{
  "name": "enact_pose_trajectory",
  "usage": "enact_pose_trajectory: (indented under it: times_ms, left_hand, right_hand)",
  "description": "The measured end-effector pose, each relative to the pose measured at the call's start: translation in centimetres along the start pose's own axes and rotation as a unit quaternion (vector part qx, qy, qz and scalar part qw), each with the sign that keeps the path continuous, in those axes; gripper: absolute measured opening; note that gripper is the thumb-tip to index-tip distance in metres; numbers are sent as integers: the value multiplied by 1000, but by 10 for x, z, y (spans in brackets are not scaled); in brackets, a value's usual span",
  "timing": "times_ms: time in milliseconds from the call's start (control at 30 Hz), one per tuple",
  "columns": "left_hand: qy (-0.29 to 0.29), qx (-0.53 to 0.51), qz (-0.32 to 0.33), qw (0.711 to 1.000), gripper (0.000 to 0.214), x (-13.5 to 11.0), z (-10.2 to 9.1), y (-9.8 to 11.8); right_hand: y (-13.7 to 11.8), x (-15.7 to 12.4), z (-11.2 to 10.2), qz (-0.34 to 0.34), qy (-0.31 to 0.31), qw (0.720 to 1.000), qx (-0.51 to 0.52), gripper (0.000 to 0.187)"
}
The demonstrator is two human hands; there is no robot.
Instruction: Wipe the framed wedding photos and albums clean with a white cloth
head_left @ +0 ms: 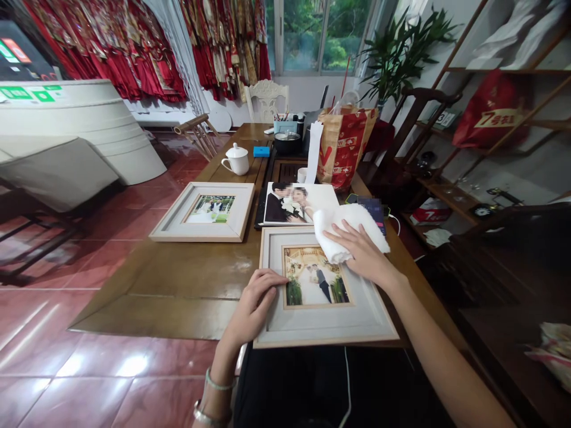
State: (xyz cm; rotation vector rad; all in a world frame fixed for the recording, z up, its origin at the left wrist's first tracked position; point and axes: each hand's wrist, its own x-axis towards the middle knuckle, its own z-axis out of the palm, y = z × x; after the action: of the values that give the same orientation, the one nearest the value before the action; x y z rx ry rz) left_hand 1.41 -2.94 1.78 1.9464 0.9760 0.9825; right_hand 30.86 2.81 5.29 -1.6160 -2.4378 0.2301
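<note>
A light wooden picture frame lies flat at the near edge of the table, with a wedding photo in its middle. My left hand holds the frame's left side, its fingertips reaching to the photo's left border. A fluffy white towel is bunched under my right hand, whose fingers press it onto the frame's upper right corner. Just behind, a large photo print of a couple lies partly covered by the towel. A second framed photo rests to the left.
Farther back on the wooden table stand a lidded white cup, a blue box and a red-and-brown paper bag. A phone with a white cable lies beyond the towel. Shelves line the right side.
</note>
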Motion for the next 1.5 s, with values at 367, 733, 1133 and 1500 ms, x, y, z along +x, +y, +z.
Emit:
enact_pose_trajectory:
  times_ms: [367, 733, 1133, 1500]
  left_hand:
    - [-1, 1, -12, 1000, 30, 1, -1, 4]
    - [-19, -24, 5, 1000, 38, 0, -2, 1]
    - [-20, -24, 8, 999, 41, 1, -1, 0]
    - [-54, -61, -1, 997, 40, 0, -9, 1]
  right_hand:
    - [-69, -89, -14, 3, -148, 985, 94, 90]
    - [-62, -48, -53, -80, 21, 980, 179, 71]
    - [-84, 20, 2, -235, -124, 960, 90, 88]
    - [-19, -49, -48, -65, -95, 985, 127, 72]
